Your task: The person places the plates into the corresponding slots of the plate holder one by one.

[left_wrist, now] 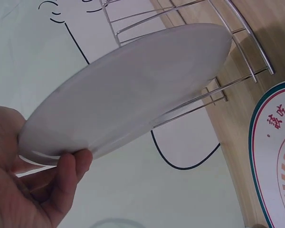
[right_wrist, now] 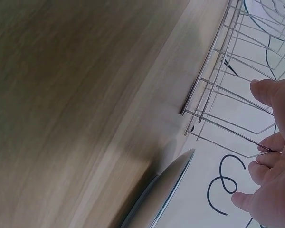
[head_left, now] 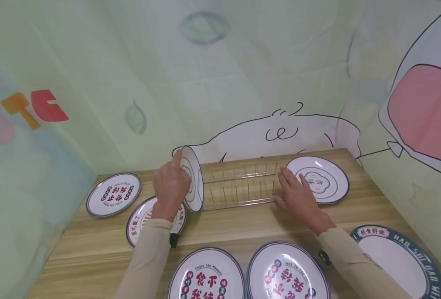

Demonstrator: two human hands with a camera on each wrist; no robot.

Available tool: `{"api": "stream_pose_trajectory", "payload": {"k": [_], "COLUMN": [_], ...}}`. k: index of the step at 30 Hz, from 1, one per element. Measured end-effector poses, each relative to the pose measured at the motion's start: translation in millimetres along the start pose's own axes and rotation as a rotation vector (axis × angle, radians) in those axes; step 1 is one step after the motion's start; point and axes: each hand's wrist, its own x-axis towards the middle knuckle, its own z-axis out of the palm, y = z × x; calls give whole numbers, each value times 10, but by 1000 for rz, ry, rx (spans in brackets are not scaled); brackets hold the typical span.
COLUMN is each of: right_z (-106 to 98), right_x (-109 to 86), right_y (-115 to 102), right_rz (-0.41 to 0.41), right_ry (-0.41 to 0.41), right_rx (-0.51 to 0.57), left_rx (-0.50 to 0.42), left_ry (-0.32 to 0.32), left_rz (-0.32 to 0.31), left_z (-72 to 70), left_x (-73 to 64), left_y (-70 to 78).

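The dark-rimmed white plate (head_left: 196, 176) is held on edge at the left end of the wire dish rack (head_left: 239, 204), its disc set across the rack's long left-to-right axis; its rim is pinched by the left hand (head_left: 172, 182), so the rack is stretched rightward from that grip; the right hand (head_left: 299, 200) is placed at the rack's right end, thumb and fingers apart.

I count one rack (head_left: 239, 204), my two hands (head_left: 172, 182) (head_left: 299, 197) at its ends, one plate (head_left: 195, 178) at its left end, two plates (head_left: 113, 195) (head_left: 138, 226) farther left, one plate to its right (head_left: 328, 182), three plates (head_left: 206, 276) (head_left: 288, 274) (head_left: 400, 263) in front (seven plates altogether).
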Motion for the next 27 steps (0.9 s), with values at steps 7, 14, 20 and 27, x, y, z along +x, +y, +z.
{"api": "stream_pose_trajectory", "payload": {"k": [7,14,20,27], "right_z": [9,2,-20,-14], "right_x": [-14,-15,-6,32], "right_y": [-10,10,42,77], "right_rz": [1,-7,-15,-24], "right_ry": [19,16,-22,-43], "right_rx": [8,-6,-10,12], "left_rx": [6,3,-9,-10], "left_ry": [5,40,59,66], "left_rz": [-24,-18,-29,-26], "left_z": [70,105,121,129], "left_x": [-8,-3,-6,0], "left_y": [-35,-55,-63,-80]}}
